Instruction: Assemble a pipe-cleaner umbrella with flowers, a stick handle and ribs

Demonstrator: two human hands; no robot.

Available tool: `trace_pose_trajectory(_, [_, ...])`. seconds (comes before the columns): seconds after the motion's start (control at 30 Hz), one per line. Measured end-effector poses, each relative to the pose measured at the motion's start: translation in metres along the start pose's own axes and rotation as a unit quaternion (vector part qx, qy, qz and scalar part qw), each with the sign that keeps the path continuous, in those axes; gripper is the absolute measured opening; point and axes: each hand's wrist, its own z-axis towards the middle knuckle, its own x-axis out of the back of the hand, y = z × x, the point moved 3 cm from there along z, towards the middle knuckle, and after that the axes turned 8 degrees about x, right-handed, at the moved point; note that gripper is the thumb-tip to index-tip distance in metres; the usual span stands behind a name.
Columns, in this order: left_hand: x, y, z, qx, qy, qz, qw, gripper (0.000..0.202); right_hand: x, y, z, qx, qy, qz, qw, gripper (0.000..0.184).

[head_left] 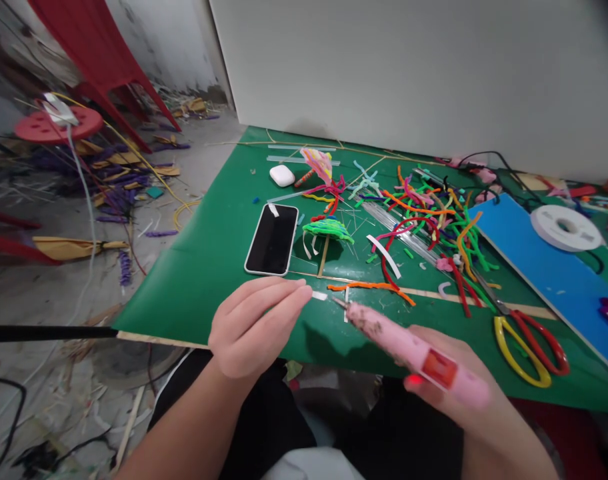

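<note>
My left hand point(261, 323) pinches a short white strip point(319, 295) between thumb and fingertips, over the table's near edge. Wrapped around a pink hot glue gun point(394, 337), my right hand point(447, 357) keeps its metal nozzle close to the strip's free end. A small red light glows on the gun's underside. An orange pipe cleaner point(371, 286) lies just beyond the nozzle. Behind my left hand rests a phone point(273, 240) with a white scrap on its screen. A green pipe-cleaner umbrella shape point(329, 229) sits right of the phone.
Scissors point(527, 347) with yellow and red handles lie at right, near a blue board point(549, 280) bearing a white ribbon roll point(565, 227). Loose pipe cleaners point(424, 207) cover the table's back right. A white case point(282, 175) and pink umbrella shape point(317, 165) stand farther back.
</note>
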Motion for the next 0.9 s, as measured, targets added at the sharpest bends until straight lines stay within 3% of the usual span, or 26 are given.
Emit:
trace_pose_trajectory(0.1, [0.003, 0.003, -0.001, 0.011, 0.01, 0.019, 1.0, 0.04, 0.013, 0.015, -0.008, -0.076, 0.085, -0.088, 0.99, 0.025])
trace_pose_trajectory(0.2, [0.006, 0.008, -0.003, 0.009, 0.004, 0.03, 0.999, 0.041, 0.031, 0.04, -0.024, -0.098, 0.166, -0.187, 0.963, 0.038])
trace_pose_trajectory(0.37, [0.001, 0.005, -0.002, 0.011, 0.02, 0.0, 1.0, 0.035, 0.048, 0.083, -0.051, -0.137, 0.107, -0.313, 0.934, 0.039])
trace_pose_trajectory(0.5, [-0.013, -0.008, -0.001, 0.148, 0.045, -0.084, 0.984, 0.022, 0.05, 0.097, -0.054, -0.144, 0.077, -0.354, 0.921, 0.034])
trace_pose_trajectory(0.6, [-0.023, -0.019, -0.002, 0.289, 0.086, -0.158, 0.94, 0.008, 0.048, 0.106, -0.05, -0.139, 0.045, -0.358, 0.922, 0.033])
trace_pose_trajectory(0.73, [-0.034, -0.04, -0.006, 0.48, 0.109, -0.273, 0.827, 0.01, 0.054, 0.113, -0.054, -0.128, 0.024, -0.361, 0.923, 0.041])
trace_pose_trajectory(0.8, [-0.036, -0.048, -0.007, 0.529, 0.114, -0.314, 0.78, 0.015, 0.062, 0.104, -0.054, -0.123, 0.032, -0.35, 0.928, 0.05])
trace_pose_trajectory(0.9, [-0.037, -0.055, -0.007, 0.558, 0.124, -0.35, 0.742, 0.015, 0.07, 0.067, -0.039, -0.146, 0.084, -0.297, 0.94, 0.048])
